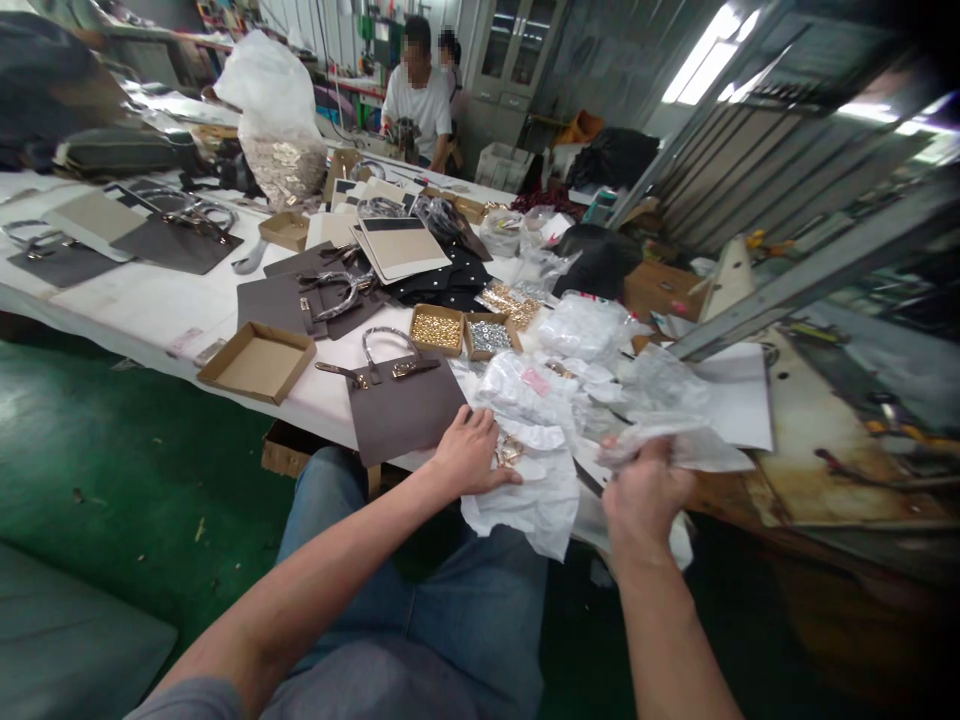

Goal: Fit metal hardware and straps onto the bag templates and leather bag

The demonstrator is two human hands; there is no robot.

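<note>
My left hand (471, 452) rests at the table's front edge, its thumb apart from the fingers. Under and beside it lies a sheet of white tissue paper (536, 500) with small gold metal fittings (510, 450) on it. Close by on the left is a dark grey bag panel (405, 408) with a handle and gold-coloured fittings attached. Over to the right, my right hand (649, 495) is closed around a crumpled piece of white tissue paper (690, 445), raised above the table edge and slightly blurred.
Behind my hands stand cardboard trays of gold rings (437, 330) and silver rings (487, 335). A shallow cardboard tray (259, 362) sits left. Clear plastic bags (585, 325) crowd the right, near a slanting metal post (739, 290). Across the table a person (420, 100) sits at a machine.
</note>
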